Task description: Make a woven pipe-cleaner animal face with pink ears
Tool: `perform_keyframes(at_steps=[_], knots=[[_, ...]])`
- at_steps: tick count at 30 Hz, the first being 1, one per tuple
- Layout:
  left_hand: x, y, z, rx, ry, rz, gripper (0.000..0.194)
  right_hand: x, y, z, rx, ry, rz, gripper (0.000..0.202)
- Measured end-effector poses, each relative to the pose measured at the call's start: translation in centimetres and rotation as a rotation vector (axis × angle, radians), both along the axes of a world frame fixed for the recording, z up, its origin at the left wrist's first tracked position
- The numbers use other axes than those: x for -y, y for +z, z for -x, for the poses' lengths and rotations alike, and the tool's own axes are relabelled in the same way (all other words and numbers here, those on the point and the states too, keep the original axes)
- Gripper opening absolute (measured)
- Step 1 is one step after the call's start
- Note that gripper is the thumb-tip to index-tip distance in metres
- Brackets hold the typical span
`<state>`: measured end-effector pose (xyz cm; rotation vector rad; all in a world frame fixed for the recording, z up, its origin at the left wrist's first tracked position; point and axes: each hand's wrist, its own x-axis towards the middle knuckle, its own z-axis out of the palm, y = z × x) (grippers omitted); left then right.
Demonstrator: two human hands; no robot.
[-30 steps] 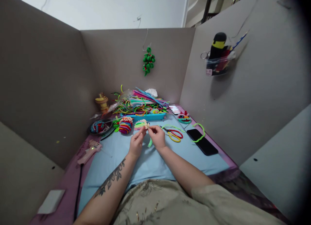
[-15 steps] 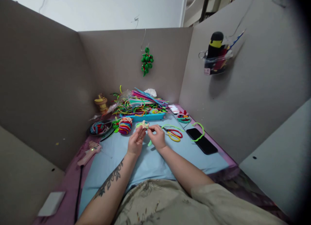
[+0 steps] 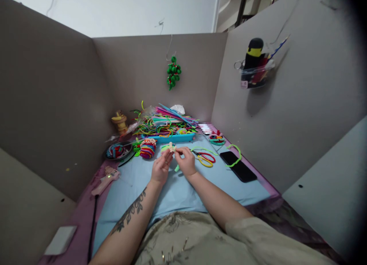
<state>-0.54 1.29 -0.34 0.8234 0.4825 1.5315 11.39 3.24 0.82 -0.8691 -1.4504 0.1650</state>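
Observation:
Both hands meet over the blue cloth around a small cream pipe-cleaner piece. My left hand grips it from the left, fingers pointing up. My right hand pinches its right side between thumb and fingertips. The fingers hide much of the piece, so its full shape does not show. A pale green fuzzy strip lies just under the hands. To the right rest scissors with one red and one yellow handle, and a lime-green pipe cleaner passes behind them.
A blue tray heaped with pipe cleaners stands at the back. Left of the hands are a striped fuzzy ball, a dark bowl and a pink glue gun. A black phone lies at right, a green pipe cleaner across it.
The cream piece has turned slightly between my fingers, one part now standing more upright. Both hands stay in nearly the same place.

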Motion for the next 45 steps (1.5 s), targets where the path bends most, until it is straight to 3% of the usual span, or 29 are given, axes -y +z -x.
perform_keyframes(at_steps=[12, 28, 38, 45], knots=[[0.0, 0.0, 0.0, -0.028, 0.022, -0.017, 0.035, 0.0, -0.3, 0.3, -0.072, 0.056, 0.154, 0.011], [0.2, 0.5, 0.0, 0.020, 0.017, 0.050, 0.034, 0.6, 0.3, 0.0, -0.080, 0.046, 0.100, 0.010], [0.1, 0.1, -0.1, 0.008, 0.001, -0.010, 0.033, -0.2, -1.0, 1.1, -0.207, 0.095, 0.222, 0.011], [0.1, 0.0, -0.2, -0.036, 0.025, -0.020, 0.034, 0.3, -0.2, 0.4, -0.012, 0.055, 0.110, 0.014]])
